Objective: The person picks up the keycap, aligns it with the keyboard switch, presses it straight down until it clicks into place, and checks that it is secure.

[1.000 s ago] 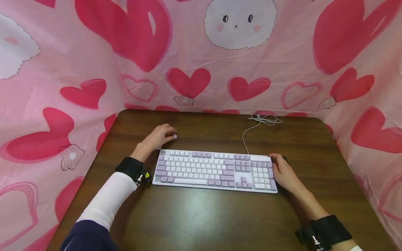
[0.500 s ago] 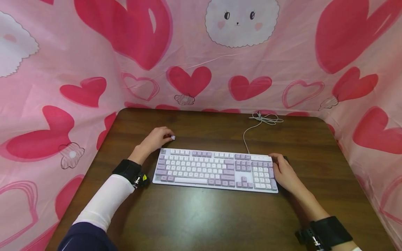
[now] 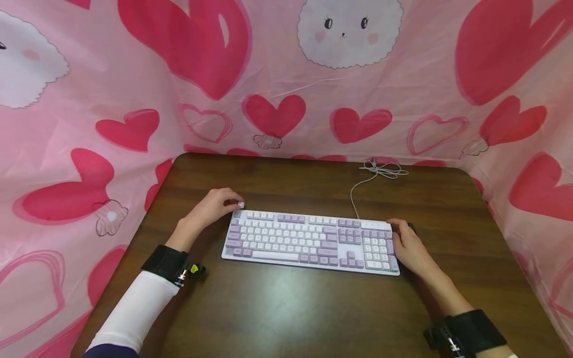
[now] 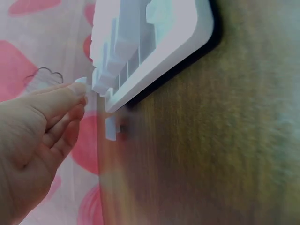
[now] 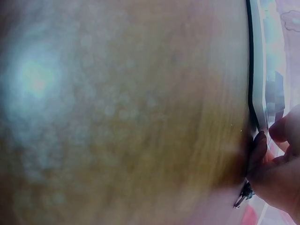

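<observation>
A white and lilac keyboard (image 3: 286, 237) lies across the middle of the table. Just behind its top-left corner, my left hand (image 3: 210, 206) pinches a small pale keycap (image 3: 241, 205) between thumb and fingertips. In the left wrist view that keycap (image 4: 81, 80) is close beside the keyboard's raised rows. The keyboard's top-left and bottom-left corners show greyish spots without caps. My right hand (image 3: 411, 250) grips the keyboard's right edge near the top, thumb at the side. By its fingers is a small dark tool (image 5: 244, 193) with thin metal prongs, partly hidden.
A small flat pale piece (image 4: 110, 129) stands on the wood beside the keyboard's left end. Behind the keyboard, a bundled white cable (image 3: 384, 171) lies near the table's (image 3: 277, 308) back edge. Pink heart-patterned cloth (image 3: 268, 74) encloses the back and sides.
My left hand has drawn back toward the keyboard's top-left corner, carrying the keycap nearer and slightly left. My right hand keeps its place at the keyboard's right edge.
</observation>
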Demonstrator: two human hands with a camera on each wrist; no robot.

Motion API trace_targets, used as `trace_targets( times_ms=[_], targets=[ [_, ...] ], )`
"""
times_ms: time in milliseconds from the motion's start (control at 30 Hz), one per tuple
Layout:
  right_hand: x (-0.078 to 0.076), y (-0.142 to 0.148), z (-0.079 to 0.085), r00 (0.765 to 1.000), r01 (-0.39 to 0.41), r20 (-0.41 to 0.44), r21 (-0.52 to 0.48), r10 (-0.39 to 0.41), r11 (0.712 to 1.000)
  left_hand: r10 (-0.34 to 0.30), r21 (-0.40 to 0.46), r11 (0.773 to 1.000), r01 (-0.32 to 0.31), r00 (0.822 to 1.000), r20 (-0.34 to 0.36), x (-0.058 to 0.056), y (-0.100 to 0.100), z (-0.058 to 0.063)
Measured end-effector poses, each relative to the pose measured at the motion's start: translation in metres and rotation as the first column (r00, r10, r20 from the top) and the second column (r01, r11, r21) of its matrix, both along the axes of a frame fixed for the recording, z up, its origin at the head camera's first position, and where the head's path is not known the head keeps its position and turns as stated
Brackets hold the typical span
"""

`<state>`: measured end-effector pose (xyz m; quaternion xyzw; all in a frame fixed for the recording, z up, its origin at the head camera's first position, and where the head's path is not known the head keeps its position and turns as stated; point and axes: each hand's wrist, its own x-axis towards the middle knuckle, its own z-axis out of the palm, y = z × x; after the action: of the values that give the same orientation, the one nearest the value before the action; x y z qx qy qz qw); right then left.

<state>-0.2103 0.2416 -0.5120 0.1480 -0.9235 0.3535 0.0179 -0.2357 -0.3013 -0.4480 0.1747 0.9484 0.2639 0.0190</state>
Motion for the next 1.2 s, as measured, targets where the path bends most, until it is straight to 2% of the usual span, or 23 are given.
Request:
trace_targets(
  times_ms=[200, 400, 533, 700, 867, 967, 1100, 1200],
  targets=[
    [0.001, -0.001, 0.001, 1.0, -0.001, -0.01, -0.002, 0.001, 1.0, 0.008, 0.024, 1.0, -0.009, 0.998, 0.055, 0.016, -0.006, 0.004],
    [0.002, -0.001, 0.001, 1.0, 0.004, 0.0, 0.008, -0.004, 1.0, 0.015, 0.06, 0.998, -0.02, 0.997, 0.082, 0.021, -0.01, 0.0],
    [0.003, -0.002, 0.001, 1.0, 0.008, 0.021, 0.016, -0.008, 1.0, 0.03, 0.072, 0.997, -0.037, 0.995, 0.097, 0.021, -0.012, -0.005],
    [0.002, -0.001, 0.002, 1.0, 0.009, 0.012, 0.029, -0.01, 1.0, 0.038, 0.052, 0.998, -0.043, 0.994, 0.104, 0.018, -0.01, -0.005],
    [0.0, -0.001, 0.003, 1.0, -0.009, -0.001, 0.026, 0.01, 1.0, 0.005, 0.018, 1.0, -0.007, 0.994, 0.112, 0.016, -0.01, 0.0],
    [-0.001, -0.001, 0.004, 1.0, -0.017, 0.018, 0.026, 0.017, 1.0, -0.013, 0.004, 1.0, 0.013, 0.993, 0.116, 0.014, -0.01, 0.002],
    [-0.001, -0.001, 0.005, 0.999, -0.021, 0.044, 0.035, 0.019, 0.999, -0.032, -0.001, 0.999, 0.032, 0.993, 0.114, 0.012, -0.01, 0.002],
    [0.0, 0.0, 0.004, 0.999, -0.028, 0.041, 0.037, 0.027, 0.999, -0.072, -0.012, 0.997, 0.073, 0.993, 0.099, 0.01, -0.01, 0.0]
  ],
)
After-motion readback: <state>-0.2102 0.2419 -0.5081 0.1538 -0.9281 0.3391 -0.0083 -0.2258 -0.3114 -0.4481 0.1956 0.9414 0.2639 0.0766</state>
